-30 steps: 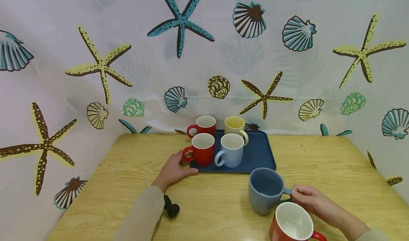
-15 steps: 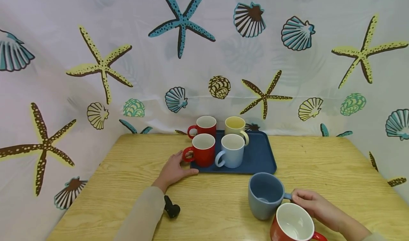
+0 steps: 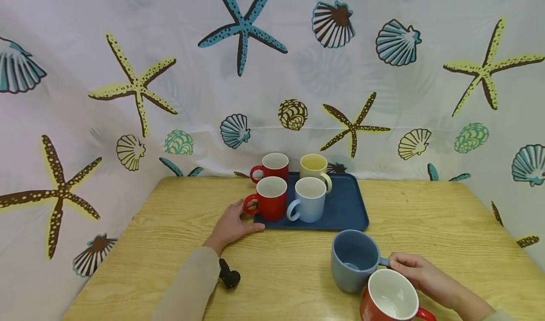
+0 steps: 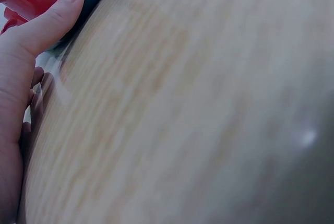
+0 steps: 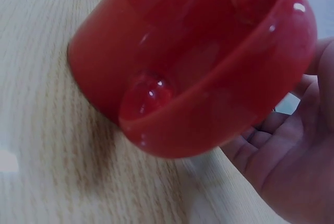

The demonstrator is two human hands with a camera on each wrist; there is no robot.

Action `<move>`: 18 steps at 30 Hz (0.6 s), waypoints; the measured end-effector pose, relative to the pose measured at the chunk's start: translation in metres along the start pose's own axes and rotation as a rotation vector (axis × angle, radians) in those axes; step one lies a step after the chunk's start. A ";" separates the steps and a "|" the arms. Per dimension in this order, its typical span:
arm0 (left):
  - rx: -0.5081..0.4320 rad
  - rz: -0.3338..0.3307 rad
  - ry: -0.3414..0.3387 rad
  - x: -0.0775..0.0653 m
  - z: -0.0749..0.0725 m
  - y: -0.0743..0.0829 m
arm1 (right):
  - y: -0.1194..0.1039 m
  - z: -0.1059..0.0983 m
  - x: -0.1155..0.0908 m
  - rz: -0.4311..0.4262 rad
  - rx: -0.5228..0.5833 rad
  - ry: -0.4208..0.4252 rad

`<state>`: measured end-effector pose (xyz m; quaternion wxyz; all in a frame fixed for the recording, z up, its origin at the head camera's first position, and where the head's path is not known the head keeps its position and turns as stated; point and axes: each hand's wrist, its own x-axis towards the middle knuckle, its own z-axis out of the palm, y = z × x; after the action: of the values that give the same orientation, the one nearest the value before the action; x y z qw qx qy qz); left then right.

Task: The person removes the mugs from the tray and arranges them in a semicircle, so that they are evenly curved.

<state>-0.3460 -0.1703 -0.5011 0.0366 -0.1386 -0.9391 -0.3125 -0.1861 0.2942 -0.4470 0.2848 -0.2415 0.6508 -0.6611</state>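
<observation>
My right hand (image 3: 419, 274) pinches the handle of a grey-blue mug (image 3: 350, 269), upright and close over the table in front of the tray. A red mug with a white inside (image 3: 376, 307) stands right beside it, partly covering it; the right wrist view shows that red mug's handle (image 5: 224, 114) large, with my palm behind. My left hand (image 3: 232, 225) lies at the front left corner of the blue tray (image 3: 347, 207), thumb straight along its rim. Nearest that hand is a red mug (image 3: 272, 205) on the tray, its handle over my fingers, partly hiding them.
Behind on the tray are another red mug (image 3: 278, 166) and a pale yellow mug (image 3: 312, 167); a light blue mug (image 3: 310, 203) stands at the front. A small black object (image 3: 230, 277) lies beside my left sleeve. Patterned cloth (image 3: 255, 89) rises behind the table (image 3: 426, 217).
The grey-blue mug has come slightly lower and nearer to me with my right hand on its handle, then stayed. My left hand has kept its place at the tray corner.
</observation>
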 end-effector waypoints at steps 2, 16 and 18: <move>-0.001 -0.006 0.002 -0.001 -0.001 0.001 | 0.000 -0.001 0.000 0.006 0.002 -0.008; -0.009 -0.043 -0.019 -0.003 -0.003 0.005 | 0.000 -0.007 -0.007 0.083 0.001 -0.002; -0.006 -0.040 -0.017 -0.003 -0.002 0.004 | 0.001 -0.010 -0.009 0.076 0.013 0.006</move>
<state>-0.3424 -0.1697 -0.4974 0.0220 -0.1224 -0.9409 -0.3150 -0.1859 0.3075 -0.4483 0.3091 -0.2127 0.6562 -0.6546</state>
